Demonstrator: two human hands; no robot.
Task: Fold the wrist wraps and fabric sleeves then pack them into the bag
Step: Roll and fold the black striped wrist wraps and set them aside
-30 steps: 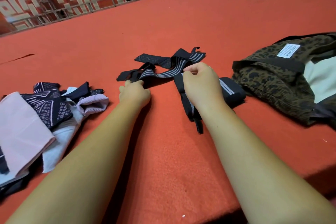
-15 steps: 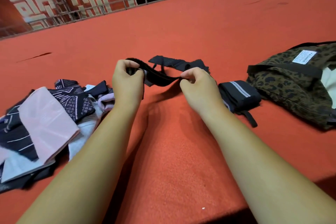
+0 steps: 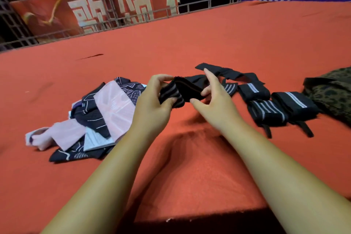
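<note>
Black webbing with pale grey stripes: the wrist wrap is held up off the carpet between both hands, doubled over on itself. Its left end is buried in the left hand. Its right end goes behind the right hand's fingers, so the number of layers cannot be told. Blur softens its edges.

Left hand: thumb on top, fingers curled underneath, gripping the striped end. Right hand: thumb at the lower edge, a curled finger against the far end, pinching it; the index finger points straight up, free. Both forearms are bare and reach in from the near edge.

Just right of the hands, three folded wraps lie clustered and touching. They are blocky bundles, stripes up, with thin black tabs trailing nearward. Behind them, loose wraps sprawl flat and tangled.

Farther right is the bag: leopard print, black strap, cut off by the frame edge, opening not visible.

Left of the hands, the fabric sleeves lie in a heap. They are pale pink, white, and dark with thin line patterns, partly hidden behind the left forearm.

The carpet is red, felt-like, and rumpled between the arms. Beyond it stand a metal railing and banners with white characters, cropped.
</note>
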